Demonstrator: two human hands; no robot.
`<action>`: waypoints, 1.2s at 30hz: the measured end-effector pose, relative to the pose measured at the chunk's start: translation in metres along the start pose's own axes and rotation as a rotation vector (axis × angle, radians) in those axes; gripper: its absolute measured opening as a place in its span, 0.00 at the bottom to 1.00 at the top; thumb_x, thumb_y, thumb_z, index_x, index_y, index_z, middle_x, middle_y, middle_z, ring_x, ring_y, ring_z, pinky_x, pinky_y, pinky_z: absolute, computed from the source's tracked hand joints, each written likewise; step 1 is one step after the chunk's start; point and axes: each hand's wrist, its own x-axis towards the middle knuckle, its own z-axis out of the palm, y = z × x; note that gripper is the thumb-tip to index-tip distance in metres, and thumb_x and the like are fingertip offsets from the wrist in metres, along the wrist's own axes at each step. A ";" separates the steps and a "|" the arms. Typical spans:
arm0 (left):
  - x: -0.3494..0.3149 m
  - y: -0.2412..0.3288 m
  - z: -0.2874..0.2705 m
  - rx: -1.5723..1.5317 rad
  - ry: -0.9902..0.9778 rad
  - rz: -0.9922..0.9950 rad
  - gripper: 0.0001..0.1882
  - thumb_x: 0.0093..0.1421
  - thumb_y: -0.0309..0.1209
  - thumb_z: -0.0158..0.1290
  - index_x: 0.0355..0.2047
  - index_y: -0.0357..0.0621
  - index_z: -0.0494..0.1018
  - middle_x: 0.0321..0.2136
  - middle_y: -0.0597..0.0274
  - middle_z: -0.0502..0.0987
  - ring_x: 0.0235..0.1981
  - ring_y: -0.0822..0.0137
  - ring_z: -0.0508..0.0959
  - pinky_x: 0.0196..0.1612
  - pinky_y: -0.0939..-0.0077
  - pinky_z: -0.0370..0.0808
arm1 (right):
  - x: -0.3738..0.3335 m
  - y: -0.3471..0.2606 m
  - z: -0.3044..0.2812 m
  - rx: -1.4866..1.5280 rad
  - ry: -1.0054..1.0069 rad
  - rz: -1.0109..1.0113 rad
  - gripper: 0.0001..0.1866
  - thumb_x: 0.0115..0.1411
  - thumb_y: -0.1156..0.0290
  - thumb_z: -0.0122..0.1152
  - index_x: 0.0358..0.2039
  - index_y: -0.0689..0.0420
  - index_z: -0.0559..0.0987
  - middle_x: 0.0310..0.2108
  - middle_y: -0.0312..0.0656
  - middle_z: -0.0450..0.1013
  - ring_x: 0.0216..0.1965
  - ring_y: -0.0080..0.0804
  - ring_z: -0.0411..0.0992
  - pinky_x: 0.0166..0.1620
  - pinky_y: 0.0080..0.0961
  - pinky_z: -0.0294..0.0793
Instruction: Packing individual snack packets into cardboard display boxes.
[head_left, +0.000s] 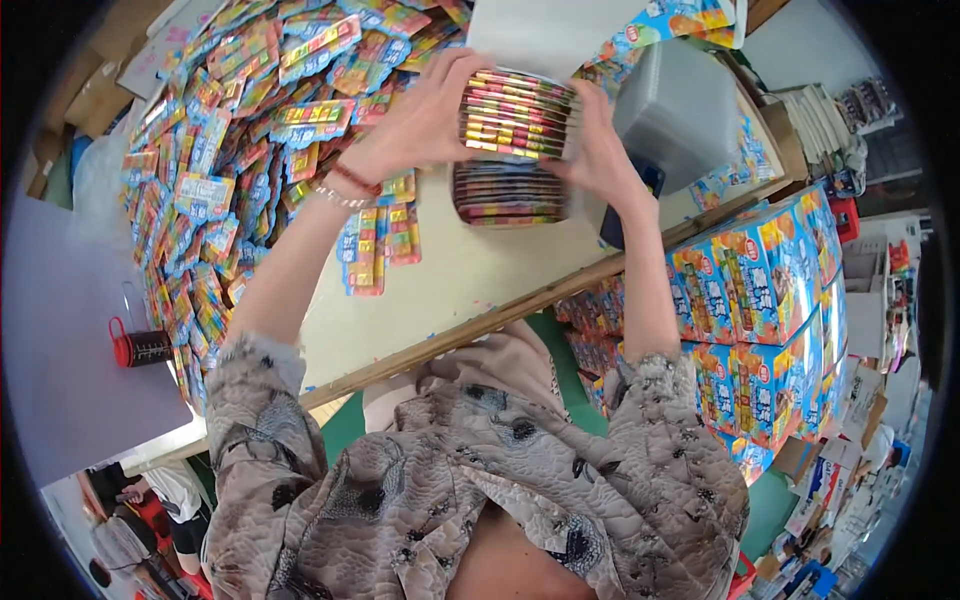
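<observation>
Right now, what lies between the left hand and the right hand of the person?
In the head view, a stack of colourful packets lies between the left hand and the right hand, held by both.

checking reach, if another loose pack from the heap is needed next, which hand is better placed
Probably the left hand: the heap of loose packs lies on its side; the right hand is farther off. Both appear to grip the upper row of packs.

1 downward head-worn fisheye view, fairly near
</observation>
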 end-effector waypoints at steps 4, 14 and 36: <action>0.009 -0.027 0.050 -0.022 -0.073 -0.060 0.43 0.39 0.33 0.66 0.55 0.42 0.56 0.51 0.47 0.62 0.55 0.46 0.64 0.56 0.61 0.66 | 0.003 0.042 0.018 -0.135 -0.083 0.148 0.51 0.36 0.70 0.76 0.59 0.58 0.55 0.59 0.54 0.55 0.62 0.52 0.54 0.61 0.47 0.58; 0.009 -0.039 0.084 0.243 -0.446 -0.195 0.53 0.39 0.38 0.66 0.61 0.36 0.48 0.54 0.47 0.59 0.58 0.51 0.61 0.60 0.64 0.58 | 0.001 0.059 0.056 -0.490 -0.107 0.219 0.55 0.43 0.43 0.68 0.62 0.63 0.52 0.60 0.51 0.55 0.63 0.48 0.55 0.58 0.71 0.49; -0.057 0.005 0.080 0.110 -0.074 -0.790 0.19 0.56 0.32 0.49 0.46 0.35 0.67 0.42 0.38 0.71 0.43 0.43 0.73 0.41 0.51 0.71 | -0.043 0.001 0.031 -0.080 0.156 0.658 0.35 0.56 0.75 0.52 0.63 0.61 0.52 0.24 0.63 0.72 0.29 0.62 0.72 0.36 0.52 0.69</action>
